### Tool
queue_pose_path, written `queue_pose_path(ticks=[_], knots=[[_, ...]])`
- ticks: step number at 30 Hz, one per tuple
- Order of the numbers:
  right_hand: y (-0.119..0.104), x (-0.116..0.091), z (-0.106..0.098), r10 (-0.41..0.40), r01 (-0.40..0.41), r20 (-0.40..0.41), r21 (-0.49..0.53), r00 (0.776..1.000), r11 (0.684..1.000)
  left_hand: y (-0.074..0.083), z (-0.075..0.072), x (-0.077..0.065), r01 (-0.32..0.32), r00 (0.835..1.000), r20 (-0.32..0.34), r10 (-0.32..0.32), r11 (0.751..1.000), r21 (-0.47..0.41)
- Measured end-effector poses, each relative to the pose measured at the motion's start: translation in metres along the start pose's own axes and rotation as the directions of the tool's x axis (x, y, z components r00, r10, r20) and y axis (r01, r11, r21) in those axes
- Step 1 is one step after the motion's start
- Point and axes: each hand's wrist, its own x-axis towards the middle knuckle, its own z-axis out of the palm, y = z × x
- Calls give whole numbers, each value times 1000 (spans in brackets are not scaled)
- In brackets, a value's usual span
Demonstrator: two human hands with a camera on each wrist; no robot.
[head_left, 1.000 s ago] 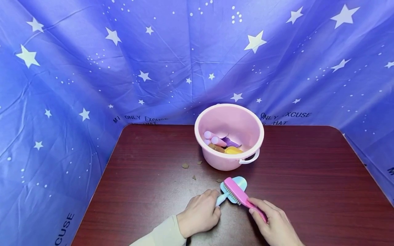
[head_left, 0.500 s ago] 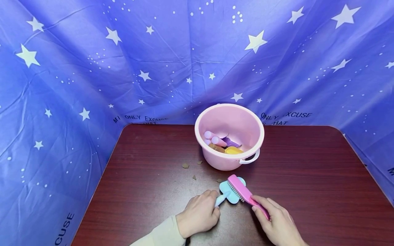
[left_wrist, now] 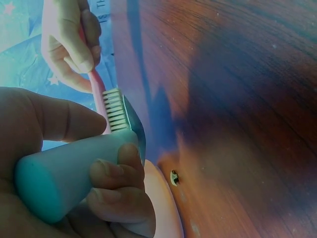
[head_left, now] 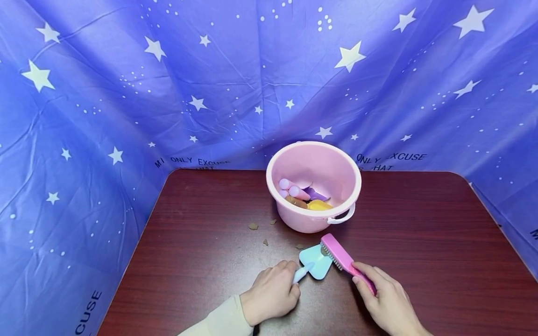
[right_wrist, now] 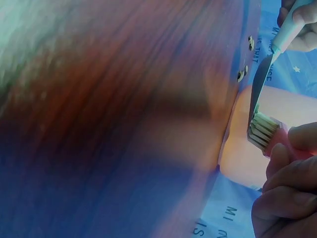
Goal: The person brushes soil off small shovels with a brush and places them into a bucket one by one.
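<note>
My left hand [head_left: 274,291] grips the pale blue handle of a small toy shovel [head_left: 316,262], its light blue blade held out in front of the bucket. In the left wrist view the fingers wrap round the thick handle [left_wrist: 64,171]. My right hand [head_left: 384,296] holds a pink brush [head_left: 338,252] by its handle, and the pale bristles [right_wrist: 262,130] meet the far right edge of the blade. A small brown scrap [head_left: 324,251] shows on the blade beside the bristles. Another brown scrap [head_left: 299,246] lies on the table just past the blade.
A pink bucket [head_left: 313,221] with a white handle [head_left: 342,217] stands behind the shovel. Inside it are pink-handled pieces [head_left: 299,192], a purple piece [head_left: 316,194], a brown one [head_left: 296,202] and a yellow one [head_left: 319,205]. More brown scraps [head_left: 253,226] lie left of it.
My right hand has moved the brush to the right across the shovel blade, from its middle to its far right edge, uncovering a brown scrap. My left hand and the shovel have barely moved.
</note>
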Motion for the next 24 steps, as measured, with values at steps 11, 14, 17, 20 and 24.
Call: queue_pose_path(ticks=[11, 14, 17, 20, 24], knots=[[0, 3, -9, 99, -98, 11, -26, 995, 995, 0, 0, 1, 7, 1000, 3, -7, 1000, 2], [-4, 2, -11, 81, -81, 12, -8, 997, 997, 0, 1, 1, 8, 1000, 4, -8, 1000, 1], [-10, -1, -9, 44, -44, 14, 10, 999, 999, 0, 0, 1, 8, 1000, 5, -8, 1000, 2], [-15, -4, -5, 10, -11, 28, 20, 1000, 1000, 0, 0, 0, 10, 1000, 6, -10, 1000, 7], [-23, -7, 0, -16, 15, 54, 17, 998, 1000, 1, -1, 0, 16, 1000, 7, -16, 1000, 14]])
